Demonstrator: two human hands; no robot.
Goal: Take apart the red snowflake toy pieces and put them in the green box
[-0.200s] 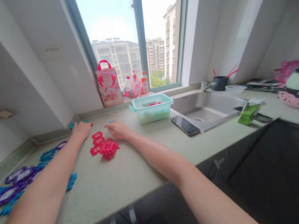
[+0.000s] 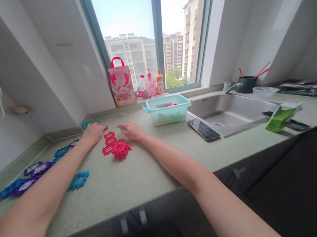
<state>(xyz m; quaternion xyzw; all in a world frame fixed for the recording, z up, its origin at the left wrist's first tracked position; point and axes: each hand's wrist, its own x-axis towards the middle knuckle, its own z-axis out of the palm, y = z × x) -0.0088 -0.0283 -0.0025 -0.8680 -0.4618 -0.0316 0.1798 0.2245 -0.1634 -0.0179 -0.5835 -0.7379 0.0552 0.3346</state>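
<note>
My left hand (image 2: 93, 133) is at the back left of the counter, its fingers closed, with a small bit of a red plastic building piece (image 2: 105, 128) at the fingertips. Just behind it lie teal pieces (image 2: 89, 123), partly hidden. My right hand (image 2: 130, 131) rests close by, fingers stretched to the left and nothing visible in them. A bit of blue (image 2: 124, 122) shows behind those fingers. Between and in front of my hands sits a heap of red lattice-like interlocking pieces (image 2: 119, 149).
Purple and blue pieces (image 2: 39, 168) lie along the left wall, partly behind my left forearm. One blue square piece (image 2: 79, 180) is beside that arm. To the right are a mint plastic basket (image 2: 170, 116), a phone (image 2: 203, 129), the sink (image 2: 231, 111) and a green packet (image 2: 280, 119).
The whole view has shifted, so things sit farther right and slightly higher. More of the blue square piece shows beside my left forearm. My hands stay near the same spots on the counter.
</note>
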